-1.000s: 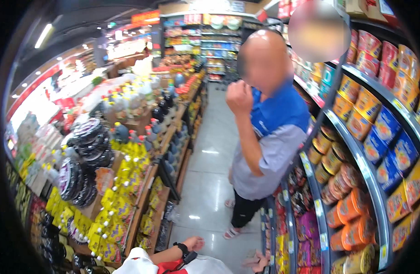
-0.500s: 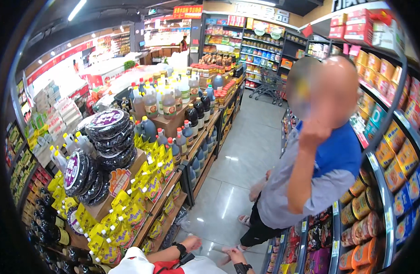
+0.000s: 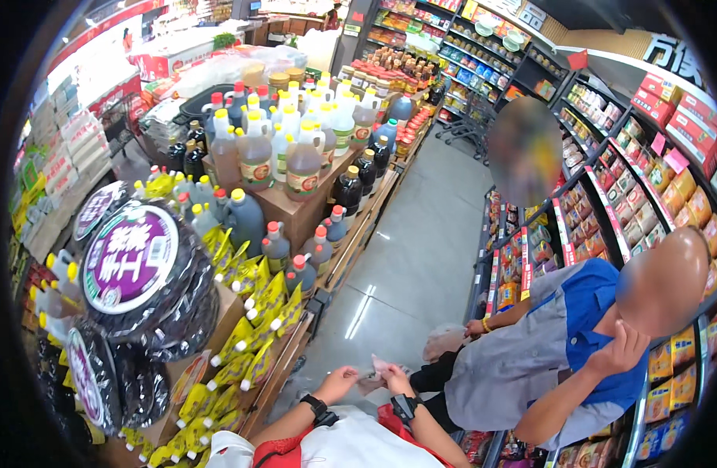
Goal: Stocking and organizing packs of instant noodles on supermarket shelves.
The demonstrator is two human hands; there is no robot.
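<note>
My left hand (image 3: 339,384) is in the lower middle, its fingers curled in a pinch on something too small to make out. Close beside it, my right hand (image 3: 395,378) pinches a thin, translucent plastic bag (image 3: 375,381) between the two hands. The bag's lower part blends into the floor. Dark bands circle both my wrists. To the left, yellow spouted pouches (image 3: 253,339) line a wooden shelf, apart from my left hand.
A person (image 3: 530,351) in a grey and blue shirt stands close on the right, holding a translucent bag (image 3: 444,342). Black round packages (image 3: 152,273) and bottles (image 3: 304,168) fill the left display. Packed shelves (image 3: 600,218) flank the aisle (image 3: 421,226); shopping carts (image 3: 464,129) stand at its far end.
My view has shifted forward and toward the left display. Both hands have risen and come closer together. The person now appears farther right and lower, one hand still near the face.
</note>
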